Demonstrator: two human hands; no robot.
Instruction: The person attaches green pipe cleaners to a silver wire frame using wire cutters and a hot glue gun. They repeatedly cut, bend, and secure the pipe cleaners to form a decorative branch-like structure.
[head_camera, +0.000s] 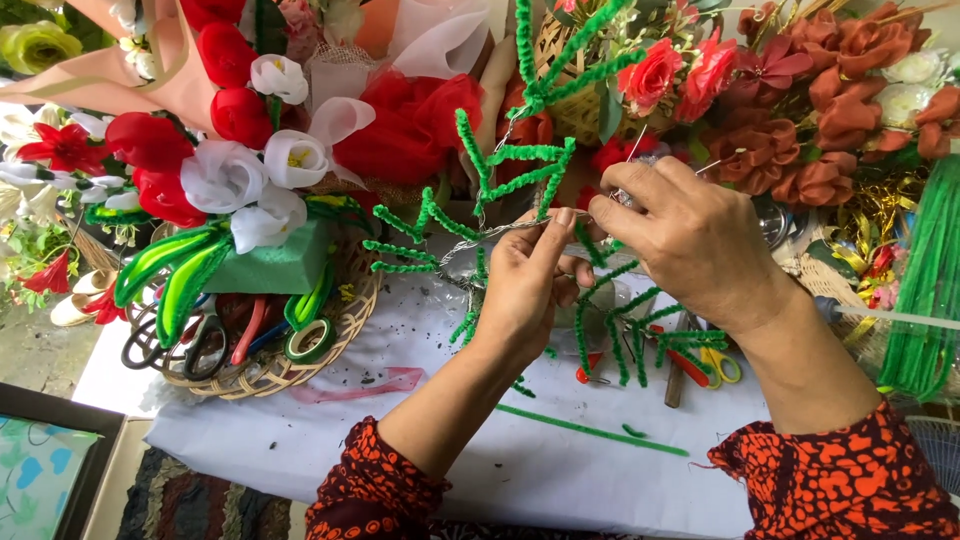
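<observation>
Silver wire (500, 232) in both pinched grips

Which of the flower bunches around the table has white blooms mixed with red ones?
The arrangement on the left, above the woven basket. The right-hand bunch is rust-orange; the top-centre one is red.

A counter (300, 440) draped in white cloth carries a round woven rattan basket (270, 372), a straight green pipe-cleaner stem (590, 430), red-and-yellow-handled scissors (705, 365), a pale red ribbon strip (370, 385) and scattered green fluff.
</observation>
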